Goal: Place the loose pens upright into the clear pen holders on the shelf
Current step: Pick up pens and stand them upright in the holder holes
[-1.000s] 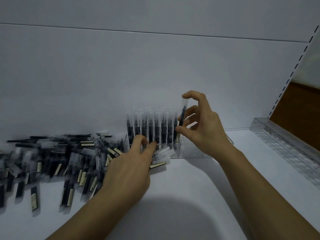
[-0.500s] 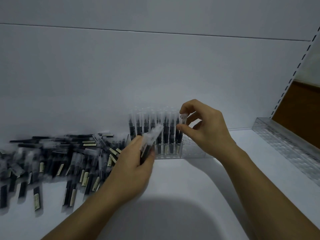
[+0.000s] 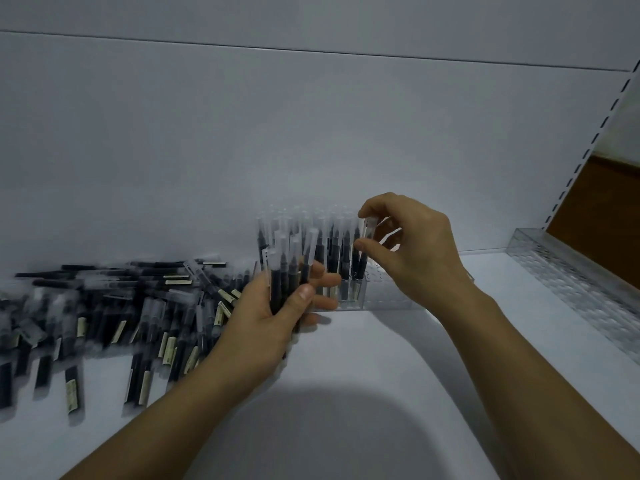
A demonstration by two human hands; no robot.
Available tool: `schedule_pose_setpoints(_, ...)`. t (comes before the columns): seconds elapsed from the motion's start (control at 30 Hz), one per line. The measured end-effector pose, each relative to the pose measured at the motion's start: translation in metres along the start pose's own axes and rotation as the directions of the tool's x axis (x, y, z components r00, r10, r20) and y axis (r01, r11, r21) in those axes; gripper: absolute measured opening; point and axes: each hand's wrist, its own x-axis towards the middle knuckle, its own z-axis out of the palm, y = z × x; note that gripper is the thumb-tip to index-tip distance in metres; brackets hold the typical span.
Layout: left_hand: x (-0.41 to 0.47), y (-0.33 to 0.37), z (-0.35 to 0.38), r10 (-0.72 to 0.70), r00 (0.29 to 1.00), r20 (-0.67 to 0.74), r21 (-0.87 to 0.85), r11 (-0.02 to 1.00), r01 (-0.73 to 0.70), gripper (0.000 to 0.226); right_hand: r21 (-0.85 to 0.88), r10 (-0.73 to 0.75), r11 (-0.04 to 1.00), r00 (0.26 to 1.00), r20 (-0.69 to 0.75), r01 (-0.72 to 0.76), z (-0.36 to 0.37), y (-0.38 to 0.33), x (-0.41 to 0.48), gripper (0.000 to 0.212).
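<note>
Seen from the head camera, the left hand (image 3: 273,317) grips a bunch of pens (image 3: 292,268) upright, black barrels with frosted clear caps, just in front of the clear pen holder (image 3: 381,301) at the back of the white shelf (image 3: 381,375). The right hand (image 3: 412,251) pinches the cap of one pen (image 3: 369,228) standing at the right end of the holder's filled rows. Loose pens (image 3: 121,306), some with pale labels, lie heaped to the left.

Head-worn camera looks forward and down — close above the shelf (image 3: 381,362).
</note>
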Motion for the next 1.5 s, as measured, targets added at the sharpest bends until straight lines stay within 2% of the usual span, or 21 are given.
schedule_pose_setpoints(0.23, 0.003, -0.003, -0.002, -0.051, 0.997, -0.054, -0.046, 0.998, 0.048, 0.024, -0.021, 0.045, 0.999, 0.997, -0.069, -0.046, 0.006, -0.002, -0.002, 0.034)
schedule_pose_setpoints(0.4, 0.003, -0.001, -0.003, -0.029, 0.998, -0.059, -0.038, 0.999, 0.026, 0.021, 0.036, 0.061, 0.998, 0.997, -0.039, -0.059, 0.004, -0.004, -0.002, 0.030)
schedule_pose_setpoints(0.53, 0.005, -0.005, -0.003, -0.044, 0.997, -0.064, -0.063, 0.997, 0.040, 0.021, 0.086, 0.086, 0.993, 0.996, -0.006, -0.086, 0.000, -0.004, -0.002, 0.036)
schedule_pose_setpoints(0.6, 0.005, -0.004, -0.004, -0.032, 0.997, -0.065, -0.063, 0.998, 0.028, 0.021, 0.057, 0.085, 0.995, 0.996, -0.001, -0.084, 0.000, -0.001, -0.002, 0.037)
schedule_pose_setpoints(0.7, 0.004, -0.002, -0.004, -0.010, 0.999, -0.051, -0.051, 0.999, 0.007, 0.019, 0.007, 0.013, 1.000, 0.995, -0.095, -0.013, 0.000, -0.003, -0.002, 0.035)
schedule_pose_setpoints(0.8, 0.003, -0.002, -0.003, 0.000, 0.998, -0.060, -0.048, 0.999, -0.003, 0.017, 0.123, -0.005, 0.992, 0.978, -0.210, 0.032, -0.001, -0.011, -0.004, 0.022)
schedule_pose_setpoints(0.83, 0.003, -0.002, -0.002, 0.002, 0.998, -0.063, -0.049, 0.999, -0.005, 0.016, 0.230, 0.028, 0.973, 0.983, -0.180, 0.015, -0.001, -0.015, -0.004, 0.018)
schedule_pose_setpoints(0.93, 0.003, -0.002, -0.002, 0.018, 0.999, -0.046, -0.039, 0.999, -0.020, 0.016, 0.520, 0.060, 0.849, 0.995, 0.077, -0.092, 0.002, -0.023, -0.006, 0.019)
schedule_pose_setpoints(1.0, 0.003, -0.003, -0.002, 0.038, 0.999, -0.034, -0.015, 0.999, -0.038, 0.017, 0.591, 0.035, 0.792, 0.978, 0.204, -0.152, 0.005, -0.024, -0.008, 0.028)
schedule_pose_setpoints(1.07, 0.003, -0.002, -0.003, 0.043, 0.999, -0.027, 0.003, 0.999, -0.043, 0.019, 0.611, 0.026, 0.770, 0.966, 0.256, -0.183, 0.007, -0.026, -0.009, 0.034)
schedule_pose_setpoints(1.2, 0.003, -0.005, -0.002, 0.029, 0.999, -0.013, -0.004, 1.000, -0.029, 0.028, 0.671, 0.081, 0.718, 0.980, 0.183, -0.185, 0.001, -0.023, -0.003, 0.031)
schedule_pose_setpoints(1.3, 0.002, -0.009, -0.003, 0.048, 0.998, -0.045, 0.113, 0.993, -0.042, 0.028, 0.753, 0.219, 0.628, 0.973, 0.073, -0.198, -0.009, -0.014, 0.003, 0.028)
schedule_pose_setpoints(1.4, 0.002, -0.009, -0.004, 0.117, 0.992, -0.052, 0.250, 0.963, -0.101, 0.037, 0.799, 0.387, 0.541, 0.921, 0.042, -0.263, -0.019, -0.002, 0.007, 0.026)
schedule_pose_setpoints(1.5, 0.001, -0.012, -0.005, 0.070, 0.997, -0.029, 0.221, 0.973, -0.062, 0.016, 0.795, 0.490, 0.523, 0.872, 0.017, -0.309, -0.021, 0.008, 0.009, 0.026)
